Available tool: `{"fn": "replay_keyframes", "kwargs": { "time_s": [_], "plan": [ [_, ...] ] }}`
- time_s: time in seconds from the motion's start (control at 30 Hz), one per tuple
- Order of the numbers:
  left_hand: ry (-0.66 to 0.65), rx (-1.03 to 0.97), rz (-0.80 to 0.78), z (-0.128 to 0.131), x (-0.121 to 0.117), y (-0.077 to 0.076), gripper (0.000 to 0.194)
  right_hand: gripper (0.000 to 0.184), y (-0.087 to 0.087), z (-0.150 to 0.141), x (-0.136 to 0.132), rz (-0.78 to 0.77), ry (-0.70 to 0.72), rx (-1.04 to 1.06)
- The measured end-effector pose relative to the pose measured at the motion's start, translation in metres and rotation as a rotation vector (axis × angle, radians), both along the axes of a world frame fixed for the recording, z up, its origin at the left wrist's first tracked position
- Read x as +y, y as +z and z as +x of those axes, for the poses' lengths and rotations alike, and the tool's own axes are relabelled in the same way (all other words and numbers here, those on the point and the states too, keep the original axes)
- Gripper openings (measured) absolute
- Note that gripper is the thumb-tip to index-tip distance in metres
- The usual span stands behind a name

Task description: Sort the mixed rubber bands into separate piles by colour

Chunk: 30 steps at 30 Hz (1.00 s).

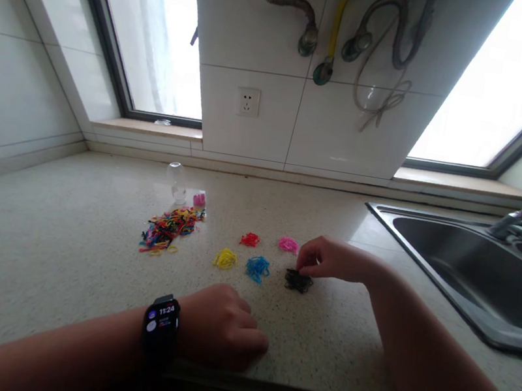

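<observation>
My right hand (323,258) reaches over a small pile of black rubber bands (297,282), its thumb and fingertips pinched together at the pile's upper edge. Exactly what lies between the fingertips is hard to see. Curled into a loose fist, my left hand (225,328) rests near the counter's front edge with nothing visible in it. Separate small piles of pink bands (288,245), red bands (250,239), blue bands (257,268) and yellow bands (226,259) lie between the hands and the wall. Further left spreads a larger heap of mixed-colour rubber bands (170,230).
Behind the mixed heap are a clear plastic bottle (176,183) and a pink cap (199,200). A steel sink (467,268) with a faucet (519,220) is set into the counter (80,272) at right. Hoses and a socket (248,102) are on the tiled wall.
</observation>
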<state>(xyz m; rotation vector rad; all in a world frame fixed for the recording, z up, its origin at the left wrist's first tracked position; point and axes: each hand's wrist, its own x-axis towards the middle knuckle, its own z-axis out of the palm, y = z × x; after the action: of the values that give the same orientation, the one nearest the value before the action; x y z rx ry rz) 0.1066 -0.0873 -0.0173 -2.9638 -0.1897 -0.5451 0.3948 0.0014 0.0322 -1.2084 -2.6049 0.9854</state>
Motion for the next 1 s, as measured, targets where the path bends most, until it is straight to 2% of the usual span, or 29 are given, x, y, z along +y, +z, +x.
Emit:
{"fn": "replay_keyframes", "kwargs": {
  "time_s": [0.23, 0.43, 0.6, 0.87, 1.0],
  "plan": [
    [0.001, 0.014, 0.005, -0.001, -0.001, 0.0, 0.013, 0.027, -0.003, 0.006, 0.007, 0.056, -0.086, 0.052],
    [0.001, 0.025, 0.014, -0.002, -0.002, 0.003, 0.013, 0.037, -0.032, 0.026, 0.033, 0.197, -0.39, 0.223],
    [-0.01, 0.013, 0.011, -0.002, -0.001, 0.005, 0.013, 0.039, -0.044, 0.034, 0.042, 0.165, -0.504, 0.187],
    [0.014, 0.012, 0.015, -0.004, 0.001, 0.004, 0.014, 0.041, -0.045, 0.037, 0.044, 0.105, -0.502, 0.173],
    [0.083, -0.016, 0.024, -0.016, 0.014, 0.014, 0.012, 0.045, -0.044, 0.037, 0.044, 0.08, -0.507, 0.168]
  ]
}}
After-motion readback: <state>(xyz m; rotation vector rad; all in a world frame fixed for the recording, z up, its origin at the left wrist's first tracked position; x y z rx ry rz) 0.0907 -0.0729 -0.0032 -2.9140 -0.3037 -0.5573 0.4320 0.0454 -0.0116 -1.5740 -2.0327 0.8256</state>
